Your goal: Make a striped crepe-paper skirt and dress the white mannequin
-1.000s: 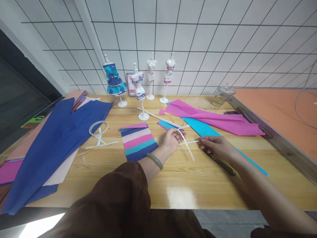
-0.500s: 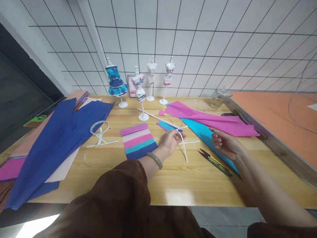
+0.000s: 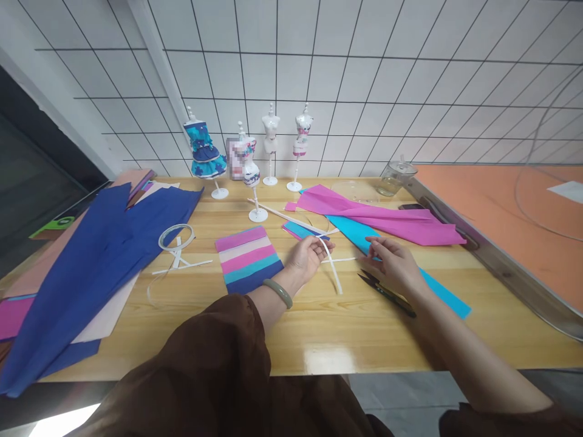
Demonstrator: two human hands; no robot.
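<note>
My left hand, with a bangle on its wrist, is pinched around a narrow white tape strip that curves down over the fingers. Just left of that wrist lies a striped panel in pink, pale, turquoise and navy. Beyond the fingertips is a smaller striped piece. My right hand hovers over the table, fingers apart, and I see nothing in it. Thread snips lie beneath it, partly hidden. A turquoise sheet passes behind that hand, partly under a pink sheet.
Small mannequins stand at the back, one in a blue ruffled dress. A glass jar is at the back right. Left are a tape roll, white strips and a large blue sheet on other sheets.
My right hand has moved left, toward my left hand, and now covers part of the snips. My left hand keeps its hold on the strip. The whole view has shifted slightly.
</note>
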